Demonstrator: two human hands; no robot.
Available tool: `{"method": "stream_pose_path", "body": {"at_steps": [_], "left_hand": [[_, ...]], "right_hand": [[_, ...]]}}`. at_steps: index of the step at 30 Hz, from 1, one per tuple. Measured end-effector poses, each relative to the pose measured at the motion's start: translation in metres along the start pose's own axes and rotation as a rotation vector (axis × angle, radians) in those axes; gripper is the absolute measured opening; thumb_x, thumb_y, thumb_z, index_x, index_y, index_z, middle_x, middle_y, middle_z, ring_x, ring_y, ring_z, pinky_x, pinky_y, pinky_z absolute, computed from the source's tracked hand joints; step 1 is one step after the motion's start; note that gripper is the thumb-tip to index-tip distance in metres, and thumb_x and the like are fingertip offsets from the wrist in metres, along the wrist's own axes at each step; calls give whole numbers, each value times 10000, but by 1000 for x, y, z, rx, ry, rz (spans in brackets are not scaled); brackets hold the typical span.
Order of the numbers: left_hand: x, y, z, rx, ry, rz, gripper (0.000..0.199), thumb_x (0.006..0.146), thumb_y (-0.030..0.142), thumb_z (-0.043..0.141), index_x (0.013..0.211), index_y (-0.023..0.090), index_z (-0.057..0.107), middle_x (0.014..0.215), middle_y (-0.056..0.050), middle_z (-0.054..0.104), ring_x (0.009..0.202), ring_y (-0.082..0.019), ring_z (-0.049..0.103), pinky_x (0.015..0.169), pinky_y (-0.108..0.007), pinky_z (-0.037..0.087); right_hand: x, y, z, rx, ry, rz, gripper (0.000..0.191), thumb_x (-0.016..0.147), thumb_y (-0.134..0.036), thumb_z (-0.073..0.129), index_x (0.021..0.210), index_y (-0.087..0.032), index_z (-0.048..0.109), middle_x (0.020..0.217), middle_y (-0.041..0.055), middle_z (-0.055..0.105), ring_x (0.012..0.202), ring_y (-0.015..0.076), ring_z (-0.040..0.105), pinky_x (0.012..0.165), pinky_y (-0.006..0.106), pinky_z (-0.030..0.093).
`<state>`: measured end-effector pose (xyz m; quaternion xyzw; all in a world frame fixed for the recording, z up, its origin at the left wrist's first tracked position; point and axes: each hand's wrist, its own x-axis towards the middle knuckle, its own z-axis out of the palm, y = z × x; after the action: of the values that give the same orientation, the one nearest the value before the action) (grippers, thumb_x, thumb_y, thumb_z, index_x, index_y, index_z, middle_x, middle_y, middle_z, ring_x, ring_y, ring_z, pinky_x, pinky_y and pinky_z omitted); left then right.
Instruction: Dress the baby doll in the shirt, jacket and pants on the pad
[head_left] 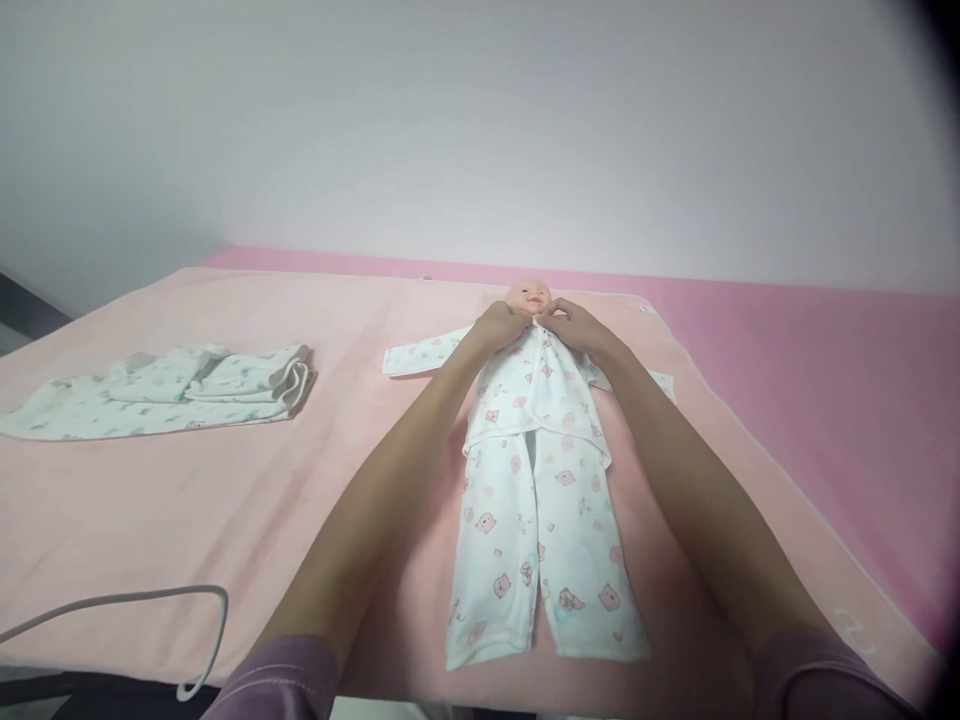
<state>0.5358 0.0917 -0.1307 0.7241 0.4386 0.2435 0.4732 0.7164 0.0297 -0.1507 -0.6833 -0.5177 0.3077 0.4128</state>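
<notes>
A baby doll (529, 294) lies on its back, dressed in a white printed baby jacket (517, 395) and matching trousers (495, 540). Just below the doll's chin, my left hand (501, 326) pinches the left side of the jacket's collar. My right hand (571, 324) has its fingers closed on the collar's other side, close to the left hand. The jacket's front edges meet near the neck and part lower down. One sleeve (424, 354) stretches out to the left; the right sleeve is partly hidden behind my right forearm.
Folded white printed baby clothes (180, 390) rest at the left on a pink blanket (337, 480). A white cable (142, 597) curves over the near left edge. Deeper pink bedding (795, 400) shows at the right, and a pale wall (480, 130) rises behind.
</notes>
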Motion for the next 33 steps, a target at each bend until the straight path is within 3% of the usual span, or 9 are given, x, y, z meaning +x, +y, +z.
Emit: {"method": "stream_pose_path", "body": {"at_steps": [5, 10, 17, 22, 27, 33], "left_hand": [[0, -1, 1, -3, 14, 6, 480, 937, 256, 726, 591, 224, 394, 541, 30, 354, 521, -111, 332, 576, -301, 250], [-1, -3, -1, -19, -1, 45, 472, 944, 264, 725, 608, 224, 397, 561, 41, 319, 531, -103, 300, 585, -302, 230], [1, -3, -1, 15, 15, 35, 481, 965, 319, 727, 600, 217, 432, 579, 28, 360, 547, -118, 343, 612, -314, 261], [-3, 2, -3, 34, -1, 16, 481, 993, 293, 680, 595, 219, 420, 566, 25, 343, 537, -122, 349, 608, -317, 254], [-5, 5, -5, 30, -36, 17, 453, 967, 261, 680, 600, 217, 418, 565, 17, 372, 546, -122, 354, 601, -311, 262], [-4, 2, -3, 15, -20, 20, 442, 974, 274, 663, 627, 223, 393, 579, 23, 366, 543, -114, 350, 583, -304, 242]], "right_hand": [[-9, -9, 4, -144, 107, -48, 149, 977, -371, 751, 962, -257, 657, 820, -18, 622, 778, 189, 536, 785, 297, 397], [-14, -14, 8, -218, 189, -84, 109, 980, -358, 740, 1006, -256, 712, 780, -11, 611, 780, 196, 542, 810, 308, 412], [-6, 0, 7, 14, 153, -44, 244, 878, -409, 798, 1027, -216, 803, 919, 18, 738, 880, 196, 636, 802, 286, 469], [-5, 0, 8, 98, 138, -62, 151, 879, -337, 785, 926, -195, 762, 1017, 39, 803, 955, 193, 687, 866, 275, 497], [-5, -3, 3, 44, 71, -55, 131, 910, -302, 769, 974, -193, 808, 1035, 40, 811, 956, 199, 684, 853, 279, 480], [-7, -8, -1, -121, 67, -120, 106, 919, -297, 774, 962, -201, 793, 863, 12, 729, 819, 189, 627, 776, 303, 425]]}}
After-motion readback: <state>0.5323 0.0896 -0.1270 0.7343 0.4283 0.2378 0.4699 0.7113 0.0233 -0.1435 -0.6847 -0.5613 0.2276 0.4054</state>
